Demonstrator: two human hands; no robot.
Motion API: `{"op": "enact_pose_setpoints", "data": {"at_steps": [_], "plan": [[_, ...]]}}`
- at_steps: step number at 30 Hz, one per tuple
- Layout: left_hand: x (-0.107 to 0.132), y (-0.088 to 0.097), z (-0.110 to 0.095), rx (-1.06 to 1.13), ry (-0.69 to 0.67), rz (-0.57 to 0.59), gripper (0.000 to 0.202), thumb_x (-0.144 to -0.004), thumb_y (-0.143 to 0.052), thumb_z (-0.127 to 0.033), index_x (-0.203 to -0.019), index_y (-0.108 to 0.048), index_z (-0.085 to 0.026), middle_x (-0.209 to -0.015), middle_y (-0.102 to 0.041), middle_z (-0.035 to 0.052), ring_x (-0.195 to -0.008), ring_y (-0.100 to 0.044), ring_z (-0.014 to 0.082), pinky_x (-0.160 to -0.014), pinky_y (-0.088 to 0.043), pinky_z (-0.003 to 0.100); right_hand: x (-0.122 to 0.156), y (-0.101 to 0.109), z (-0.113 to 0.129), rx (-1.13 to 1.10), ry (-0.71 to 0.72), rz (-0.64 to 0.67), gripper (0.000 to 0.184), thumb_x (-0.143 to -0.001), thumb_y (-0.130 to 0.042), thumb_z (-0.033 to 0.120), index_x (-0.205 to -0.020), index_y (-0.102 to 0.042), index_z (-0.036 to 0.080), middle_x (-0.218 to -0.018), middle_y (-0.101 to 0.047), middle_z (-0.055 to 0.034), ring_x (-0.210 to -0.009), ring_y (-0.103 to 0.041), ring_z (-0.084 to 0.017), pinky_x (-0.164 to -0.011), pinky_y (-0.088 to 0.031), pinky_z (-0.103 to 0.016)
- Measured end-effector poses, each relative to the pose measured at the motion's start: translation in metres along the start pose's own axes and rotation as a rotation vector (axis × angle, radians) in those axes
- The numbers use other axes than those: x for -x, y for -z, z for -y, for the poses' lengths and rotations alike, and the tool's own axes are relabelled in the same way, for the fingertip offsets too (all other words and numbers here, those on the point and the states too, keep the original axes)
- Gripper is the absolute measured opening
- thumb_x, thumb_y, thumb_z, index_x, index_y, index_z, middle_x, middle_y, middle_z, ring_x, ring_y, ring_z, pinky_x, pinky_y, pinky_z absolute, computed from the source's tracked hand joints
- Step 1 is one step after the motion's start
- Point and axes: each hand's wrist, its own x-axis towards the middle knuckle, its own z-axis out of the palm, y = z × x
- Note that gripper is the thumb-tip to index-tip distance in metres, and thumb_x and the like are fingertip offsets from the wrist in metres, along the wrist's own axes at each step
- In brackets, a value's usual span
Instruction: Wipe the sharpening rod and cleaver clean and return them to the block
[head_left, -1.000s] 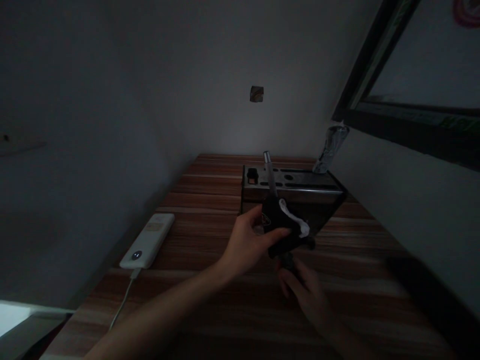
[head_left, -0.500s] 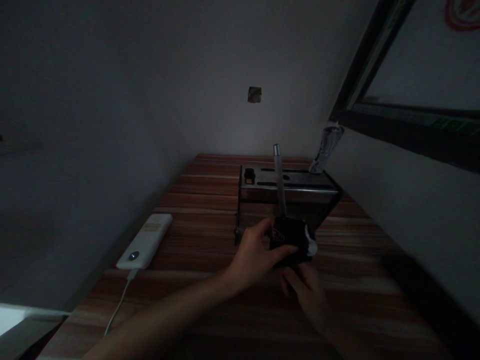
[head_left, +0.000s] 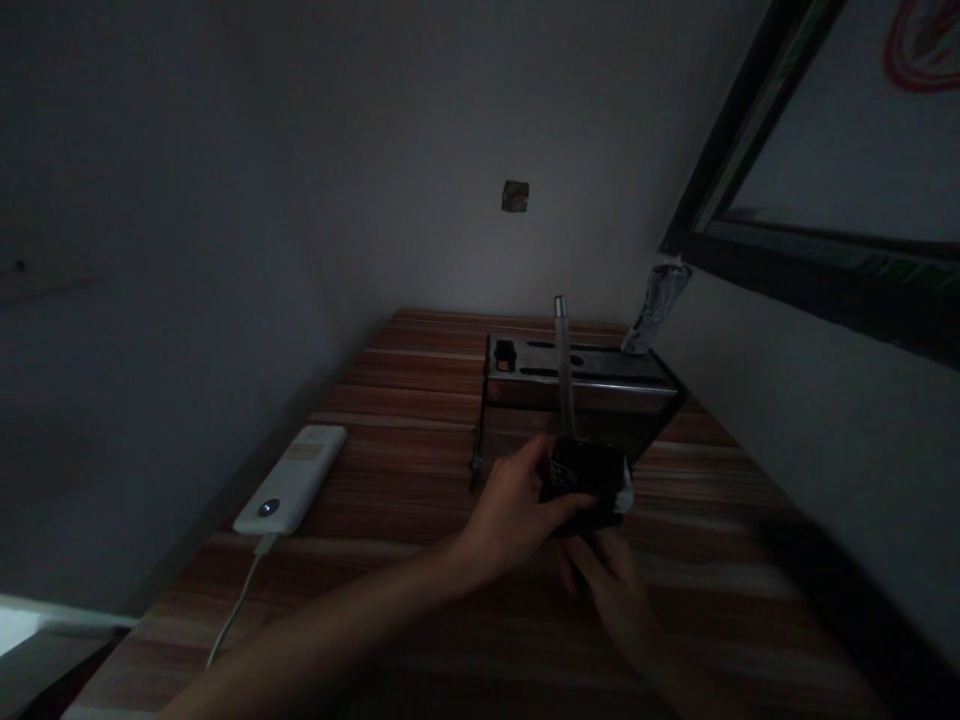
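Note:
The scene is dim. My left hand (head_left: 511, 508) grips a small black object (head_left: 583, 478) with a white patch on its right side and a thin metal rod (head_left: 562, 360) rising upright from it. Just below it, my right hand (head_left: 609, 580) has its fingers curled up against the object's underside; what it holds there is hidden. Both hands hover over a wooden tabletop (head_left: 420, 430). Directly behind the object stands a dark metal knife block (head_left: 600, 385) with slots in its top.
A white power bank (head_left: 292, 478) with a cable lies on the left of the table. A clear wrapped item (head_left: 654, 305) leans on the right wall beneath a dark frame (head_left: 750, 170). A small square fixture (head_left: 514, 195) sits on the back wall.
The black object was tilted with its rod leaning left; now it is lower and the rod stands upright. My right hand has come closer beneath it.

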Motion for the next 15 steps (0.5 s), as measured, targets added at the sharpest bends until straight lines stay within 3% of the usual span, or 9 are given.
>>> {"op": "enact_pose_setpoints", "data": {"at_steps": [4,10,15], "plan": [[-0.003,0.004,-0.002,0.017,0.023,-0.026,0.027,-0.064,-0.075,-0.022,-0.087,-0.061,-0.017,-0.085,-0.068,0.0009,-0.083,-0.061,0.018,-0.073,-0.048,0.026,0.0,0.0,0.003,0.023,0.003,0.022,0.052,-0.075,-0.052,0.065,-0.053,-0.048,0.017,-0.043,-0.043,0.0025,-0.04,-0.041,-0.01,-0.041,-0.031,-0.022],[-0.011,0.013,-0.01,0.091,0.03,-0.067,0.034,-0.062,-0.075,-0.014,-0.093,-0.063,-0.016,-0.09,-0.069,0.002,-0.085,-0.062,0.0174,-0.077,-0.048,0.027,-0.002,-0.001,0.004,-0.036,0.057,0.095,0.039,-0.083,-0.05,0.054,-0.078,-0.055,0.015,-0.048,-0.042,0.0059,-0.04,-0.037,-0.008,-0.041,-0.029,-0.02],[-0.015,0.023,-0.017,0.148,0.023,-0.109,0.029,-0.061,-0.076,-0.02,-0.087,-0.063,-0.016,-0.085,-0.068,0.0008,-0.08,-0.062,0.0163,-0.073,-0.049,0.026,-0.002,-0.002,0.007,-0.051,0.064,0.139,0.04,-0.083,-0.05,0.055,-0.08,-0.054,0.015,-0.05,-0.042,0.006,-0.039,-0.036,-0.007,-0.04,-0.028,-0.02]]}}
